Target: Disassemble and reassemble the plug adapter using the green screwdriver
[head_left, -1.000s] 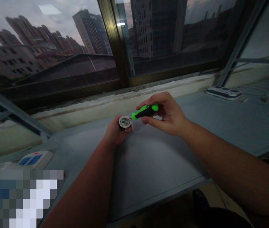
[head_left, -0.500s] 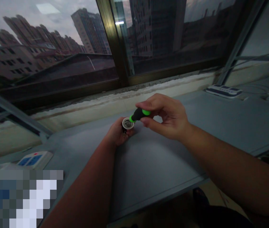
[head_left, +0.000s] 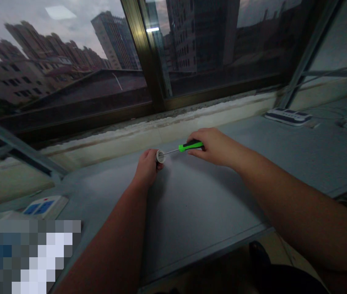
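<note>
My left hand (head_left: 146, 168) is closed round a small lamp socket (head_left: 161, 157) with a white round rim and a darker body, mostly covered by the fingers. Its open mouth is turned to the right. In my right hand (head_left: 211, 146) is a screwdriver (head_left: 191, 145) with a green and black handle, gripped between thumb and fingers. The thin metal shaft slants down to the left, and its tip reaches into the socket's mouth. Whether the tip touches anything inside, I cannot tell.
Both hands are above a grey table (head_left: 191, 228) beneath a window. A white power strip (head_left: 288, 117) lies at the back right, with cables near it. Another socket block (head_left: 46, 207) with blue panels sits at the left. Metal frame posts (head_left: 26, 143) slant down at the sides.
The screwdriver has swung lower and drawn back to the right, so its shaft now shows. My left hand has turned the socket's mouth to the right.
</note>
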A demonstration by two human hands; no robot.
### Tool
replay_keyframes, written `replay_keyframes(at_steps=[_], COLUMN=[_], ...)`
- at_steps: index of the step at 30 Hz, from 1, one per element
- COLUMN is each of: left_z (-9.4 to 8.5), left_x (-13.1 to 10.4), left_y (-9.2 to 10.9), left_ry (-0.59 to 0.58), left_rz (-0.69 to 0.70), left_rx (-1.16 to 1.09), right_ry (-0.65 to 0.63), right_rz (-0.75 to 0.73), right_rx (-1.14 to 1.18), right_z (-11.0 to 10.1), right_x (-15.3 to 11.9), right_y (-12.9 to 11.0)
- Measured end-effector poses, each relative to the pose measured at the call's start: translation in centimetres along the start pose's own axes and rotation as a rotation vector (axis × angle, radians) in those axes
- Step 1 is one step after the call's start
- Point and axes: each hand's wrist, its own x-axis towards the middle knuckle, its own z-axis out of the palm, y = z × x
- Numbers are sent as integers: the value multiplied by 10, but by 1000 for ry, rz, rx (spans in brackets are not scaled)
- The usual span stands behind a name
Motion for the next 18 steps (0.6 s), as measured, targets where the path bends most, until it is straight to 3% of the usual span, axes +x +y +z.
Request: replay_keyframes(at_steps=[2,5,18], left_z=[-3,-8,-13], left_x=[2,4,4], left_y=[-1,-3,-7], left_ry=[39,82,130], left_rz=[74,145,169], left_rx=[63,132,220], right_ry=[-106,-161,-161], right_rz=[14,7,41], right_rx=[-11,-52,-37], right_z=[7,15,27], right_x=[1,1,-2], right_y=[3,2,-4])
